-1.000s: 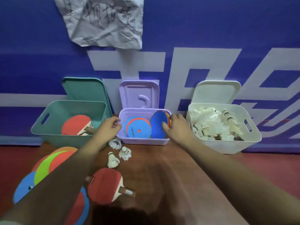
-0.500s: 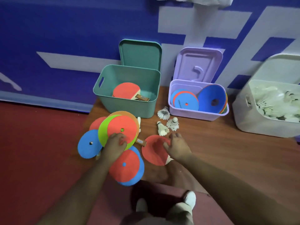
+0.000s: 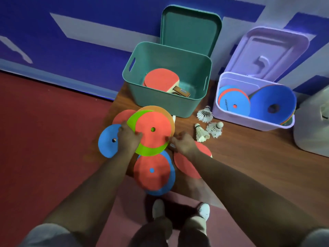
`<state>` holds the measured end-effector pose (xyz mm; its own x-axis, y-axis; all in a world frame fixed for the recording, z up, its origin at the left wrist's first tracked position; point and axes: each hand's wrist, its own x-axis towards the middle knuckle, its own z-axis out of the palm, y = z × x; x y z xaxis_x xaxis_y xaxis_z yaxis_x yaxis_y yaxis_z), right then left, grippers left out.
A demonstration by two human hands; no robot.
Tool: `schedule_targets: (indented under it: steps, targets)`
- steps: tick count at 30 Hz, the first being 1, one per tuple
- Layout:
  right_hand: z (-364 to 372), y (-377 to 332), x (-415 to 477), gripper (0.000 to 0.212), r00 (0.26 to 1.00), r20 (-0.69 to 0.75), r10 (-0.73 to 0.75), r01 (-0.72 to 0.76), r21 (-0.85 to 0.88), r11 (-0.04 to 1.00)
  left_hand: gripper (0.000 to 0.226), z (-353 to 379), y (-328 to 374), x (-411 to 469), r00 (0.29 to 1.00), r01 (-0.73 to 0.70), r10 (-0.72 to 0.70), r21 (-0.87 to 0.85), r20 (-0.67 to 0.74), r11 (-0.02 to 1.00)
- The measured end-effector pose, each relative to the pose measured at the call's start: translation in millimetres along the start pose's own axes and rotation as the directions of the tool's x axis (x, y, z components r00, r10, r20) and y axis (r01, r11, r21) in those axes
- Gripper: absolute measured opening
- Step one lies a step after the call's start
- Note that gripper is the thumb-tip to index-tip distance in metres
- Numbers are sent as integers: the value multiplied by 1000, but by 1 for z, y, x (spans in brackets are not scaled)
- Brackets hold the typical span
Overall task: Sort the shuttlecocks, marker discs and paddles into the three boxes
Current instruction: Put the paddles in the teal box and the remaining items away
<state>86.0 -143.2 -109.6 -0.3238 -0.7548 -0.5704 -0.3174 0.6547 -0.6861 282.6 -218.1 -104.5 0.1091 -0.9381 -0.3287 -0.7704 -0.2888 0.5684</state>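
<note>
A stack of marker discs, red [image 3: 154, 129] over green [image 3: 149, 150] over orange, is held between my hands. My left hand [image 3: 128, 138] grips its left edge and my right hand [image 3: 183, 143] pinches its right edge. More discs lie on the floor: a blue one [image 3: 106, 141] at the left and a red one on blue [image 3: 151, 172] below. A red paddle [image 3: 188, 163] lies partly under my right arm. Three shuttlecocks [image 3: 208, 125] lie between the boxes. The green box [image 3: 160, 100] holds a paddle [image 3: 160, 81], and the purple box [image 3: 249, 120] holds discs.
The white box [image 3: 309, 132] stands at the right edge, mostly cut off. The green lid [image 3: 190, 29] and the purple lid [image 3: 267, 50] lean on the blue wall behind. My feet [image 3: 179, 211] stand just below the discs on the red floor.
Both hands left the purple box and came down to the floor pile. My right hand moved from the red paddle to the right edge of the disc stack, which my left hand holds.
</note>
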Motion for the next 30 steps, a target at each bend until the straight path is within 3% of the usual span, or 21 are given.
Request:
schedule_targets:
  steps: [3, 7, 13, 18, 23, 27, 30]
  targets:
    - [7, 0, 16, 33, 995, 59, 84, -93, 176, 980, 60, 5, -4, 12, 1000, -26, 26, -51, -7, 998]
    - [7, 4, 24, 28, 983, 126, 134, -168, 311, 936, 22, 4, -4, 17, 997, -65, 69, -109, 27, 992]
    - [2, 5, 23, 25, 971, 202, 130, -210, 455, 865, 22, 2, 0, 8, 1000, 1, 5, -330, 17, 944]
    - [-22, 0, 7, 31, 990, 135, 41, -100, 469, 877, 25, -9, 7, -3, 996, -1, 43, -491, 74, 871]
    - [-66, -12, -25, 32, 992, 121, 21, -78, 484, 871, 9, -21, 42, -28, 977, 5, 124, -603, 172, 797]
    - [-111, -30, -55, 43, 997, -15, -80, 77, 487, 870, 9, -27, 95, -41, 947, -20, 216, -627, 237, 778]
    - [-144, -38, -76, 44, 980, -141, -141, 192, 477, 858, 16, -32, 141, -58, 898, 88, 260, -725, 355, 683]
